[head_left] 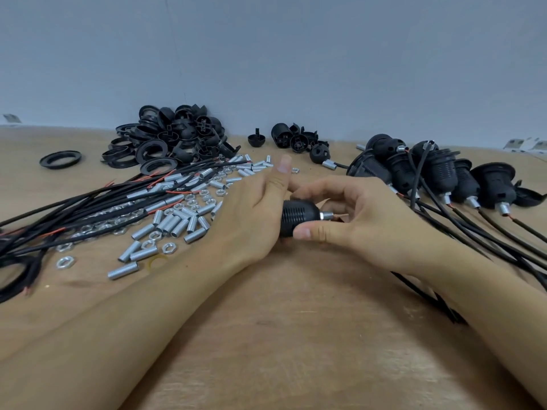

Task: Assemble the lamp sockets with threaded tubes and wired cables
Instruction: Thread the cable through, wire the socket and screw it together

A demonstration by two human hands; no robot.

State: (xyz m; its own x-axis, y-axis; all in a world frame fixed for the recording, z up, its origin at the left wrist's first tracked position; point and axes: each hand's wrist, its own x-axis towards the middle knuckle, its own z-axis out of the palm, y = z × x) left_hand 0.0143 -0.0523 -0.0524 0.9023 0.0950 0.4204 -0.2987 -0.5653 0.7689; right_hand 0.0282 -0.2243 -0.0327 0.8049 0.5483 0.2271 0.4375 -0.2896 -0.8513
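A black ribbed lamp socket (299, 216) lies sideways at the table's middle, a short silver threaded tube (326, 215) sticking out of its right end. My left hand (251, 214) grips the socket's left part, thumb pointing up. My right hand (349, 214) curls round the socket's right end and the tube, thumb pressed under the body. Loose threaded tubes (174, 224) and hex nuts (168, 247) are scattered to the left, beside a bundle of black cables (88, 202) with red wire ends.
Several finished sockets with cables (444, 176) lie at the right. A pile of black rings and caps (171, 137) sits at the back, a single ring (60, 159) to its left, a few socket caps (296, 140) behind my hands. A grey wall stands behind the wooden table (296, 335).
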